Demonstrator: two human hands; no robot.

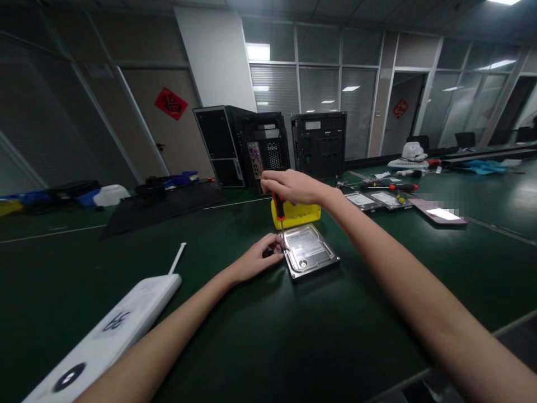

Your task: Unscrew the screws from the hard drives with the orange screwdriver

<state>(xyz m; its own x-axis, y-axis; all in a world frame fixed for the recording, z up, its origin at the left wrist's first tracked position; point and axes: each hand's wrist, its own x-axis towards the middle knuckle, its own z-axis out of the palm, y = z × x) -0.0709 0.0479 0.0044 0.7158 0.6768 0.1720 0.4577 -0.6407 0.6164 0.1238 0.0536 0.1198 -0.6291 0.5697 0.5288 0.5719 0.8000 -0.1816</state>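
Observation:
A silver hard drive point(308, 249) lies flat on the green table, just right of centre. Above its left edge my right hand point(289, 186) grips the top of a red and black screwdriver point(280, 208), whose thin shaft points down to the drive's upper left edge. My left hand point(260, 257) rests on the table against the drive's left side, its fingers curled near the screwdriver tip; a small dark thing shows between them, too small to name. Directly behind the drive stands a yellow tray point(300, 215).
Black computer cases point(222, 148) stand at the back. Two more drives point(361, 201), screwdrivers point(394, 187) and a pinkish flat device point(436, 212) lie at the right. A long white device point(113, 330) is at the left front, a black mat point(155, 207) behind it.

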